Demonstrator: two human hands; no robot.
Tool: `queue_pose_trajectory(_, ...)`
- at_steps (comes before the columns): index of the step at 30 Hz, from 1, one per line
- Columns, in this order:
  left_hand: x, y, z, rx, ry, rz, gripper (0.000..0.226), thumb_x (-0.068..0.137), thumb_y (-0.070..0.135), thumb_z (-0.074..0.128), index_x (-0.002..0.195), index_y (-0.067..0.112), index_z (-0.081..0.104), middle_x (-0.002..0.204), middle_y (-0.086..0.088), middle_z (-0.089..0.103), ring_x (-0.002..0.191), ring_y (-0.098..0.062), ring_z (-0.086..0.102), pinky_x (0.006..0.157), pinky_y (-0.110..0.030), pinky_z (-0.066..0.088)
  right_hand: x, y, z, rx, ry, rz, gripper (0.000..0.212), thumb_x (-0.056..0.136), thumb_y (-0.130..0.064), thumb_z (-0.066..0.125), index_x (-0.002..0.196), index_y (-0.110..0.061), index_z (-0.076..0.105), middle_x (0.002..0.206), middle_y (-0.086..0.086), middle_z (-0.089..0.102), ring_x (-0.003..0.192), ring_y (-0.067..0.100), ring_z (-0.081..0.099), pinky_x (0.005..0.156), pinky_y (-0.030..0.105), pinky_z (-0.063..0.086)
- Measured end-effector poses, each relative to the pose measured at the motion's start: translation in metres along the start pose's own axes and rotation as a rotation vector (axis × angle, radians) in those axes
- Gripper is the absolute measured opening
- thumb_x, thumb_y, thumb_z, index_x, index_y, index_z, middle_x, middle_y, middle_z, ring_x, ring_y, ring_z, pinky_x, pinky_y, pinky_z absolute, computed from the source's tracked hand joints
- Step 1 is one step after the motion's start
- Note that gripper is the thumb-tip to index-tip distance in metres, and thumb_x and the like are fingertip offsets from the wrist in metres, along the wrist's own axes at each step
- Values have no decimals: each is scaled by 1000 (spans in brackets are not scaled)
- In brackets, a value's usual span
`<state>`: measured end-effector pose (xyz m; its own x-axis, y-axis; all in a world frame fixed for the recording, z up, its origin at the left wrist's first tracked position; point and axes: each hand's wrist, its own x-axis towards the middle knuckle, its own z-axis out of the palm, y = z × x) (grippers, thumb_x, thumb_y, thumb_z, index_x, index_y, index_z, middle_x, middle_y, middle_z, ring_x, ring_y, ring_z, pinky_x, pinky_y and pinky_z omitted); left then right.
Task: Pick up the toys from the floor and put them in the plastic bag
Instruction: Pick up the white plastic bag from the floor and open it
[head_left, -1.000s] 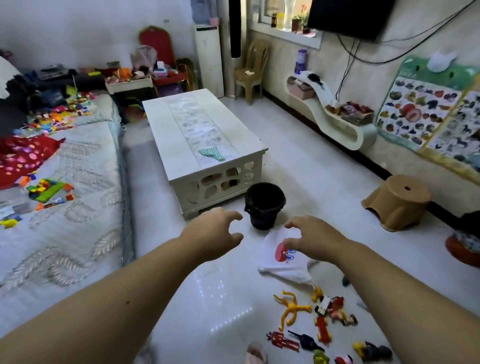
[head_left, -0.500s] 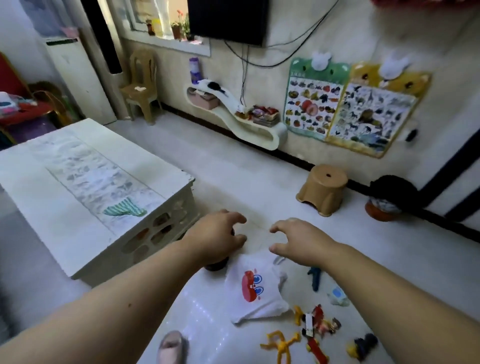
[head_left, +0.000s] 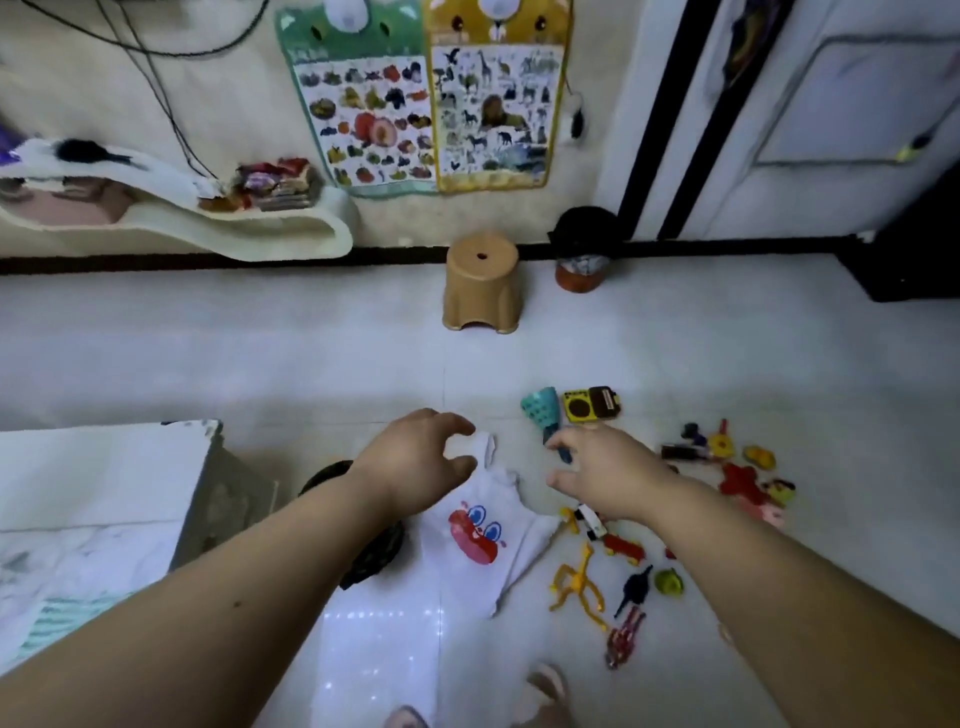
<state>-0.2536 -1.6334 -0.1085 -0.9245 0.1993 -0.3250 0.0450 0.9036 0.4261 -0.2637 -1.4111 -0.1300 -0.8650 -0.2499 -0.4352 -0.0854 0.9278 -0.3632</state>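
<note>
Item: plastic bag (head_left: 478, 540), lying flat just under fingertips of L hand (head_left: 415, 462) & R hand (head_left: 608, 478), both half-open, empty; toys (head_left: 576, 584) beside R fingers; rec. pinch handles, spread mouth first.

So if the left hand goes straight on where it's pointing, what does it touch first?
Probably the white plastic bag: the left hand points its curled fingers at the bag's top handle, lying just ahead. Depth is hard to judge.
</note>
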Motion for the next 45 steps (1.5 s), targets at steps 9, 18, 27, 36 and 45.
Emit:
queue_pose_trajectory(9,61,-14,48,-46,-155,-8,49,88,39,54,136,32,48,137,1,50,125,-17,48,99,-25,36,37,39,33,76,-24,97,52,88,-43,55,137,-31,41,131,3,50,115,20,52,92,34,47)
queue_pose_trajectory(18,148,-62,139,-72,-238,-60,49,89,41,55,136,31,48,138,0,52,122,-17,52,98,-25,39,124,86,112,142,-105,130,50,90,-43,55,136,-28,44,134,2,50,121,20,50,98,33,45)
queue_pose_trajectory(27,275,-151,305,-12,-324,-21,50,90,40,53,138,30,46,136,-3,51,121,-21,51,97,-28,38,262,163,280,112,-157,205,51,90,-41,56,137,-26,43,134,2,51,120,21,51,99,35,45)
queue_pose_trajectory(36,376,-242,454,72,-319,8,55,89,42,56,141,29,43,139,-5,47,120,-25,53,98,-34,45,385,236,449,-39,-236,263,62,86,-47,53,141,-24,36,136,6,48,121,26,48,95,38,45)
queue_pose_trajectory(45,445,-262,478,64,-190,94,57,87,45,57,140,29,44,145,-6,43,122,-26,51,102,-35,43,437,254,484,-59,-231,265,43,91,-26,52,133,-15,49,136,7,51,122,25,48,102,37,41)
